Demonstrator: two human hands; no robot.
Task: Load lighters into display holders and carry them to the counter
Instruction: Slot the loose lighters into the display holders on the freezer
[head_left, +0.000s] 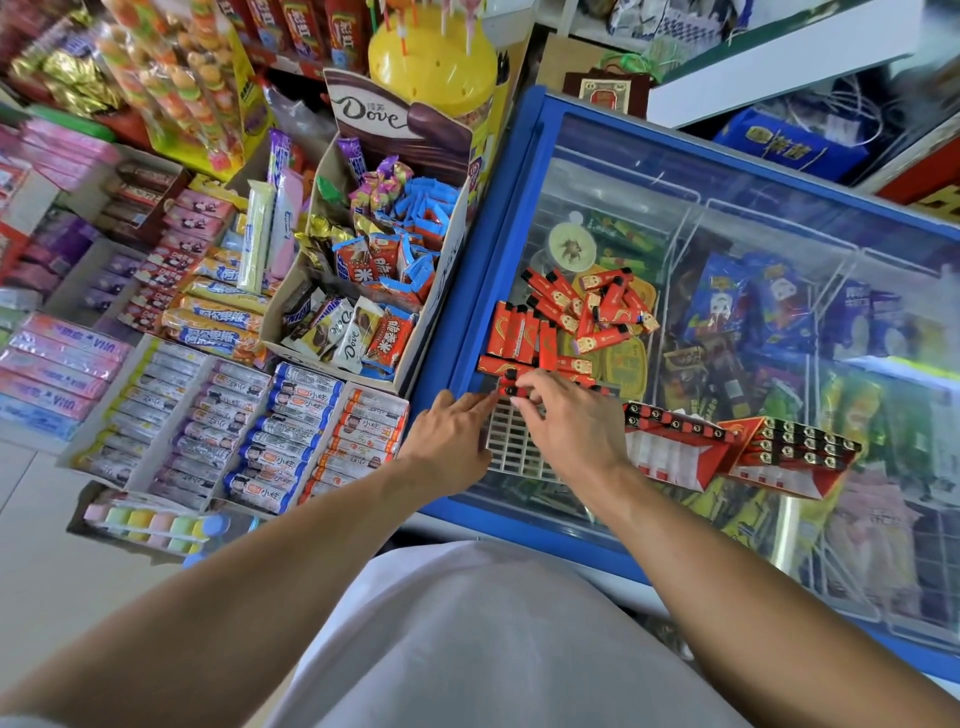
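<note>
Several red lighters (576, 306) lie loose in a heap on the glass lid of a blue chest freezer (524, 156). A white grid-like display holder (511, 441) rests on the lid near its front left corner, holding a few lighters along its far edge. My left hand (447, 436) grips the holder's left side. My right hand (566, 415) pinches a red lighter (511, 388) with a black top at the holder's far edge. To the right stand two filled red display holders (675, 441) (800, 447), packed with lighters showing black tops.
A cardboard Dove box (363, 270) full of chocolates stands just left of the freezer. Shelves of candy rolls (291, 431) and gum fill the left side. A yellow lollipop tub (431, 57) stands behind. The freezer holds ice creams under the glass.
</note>
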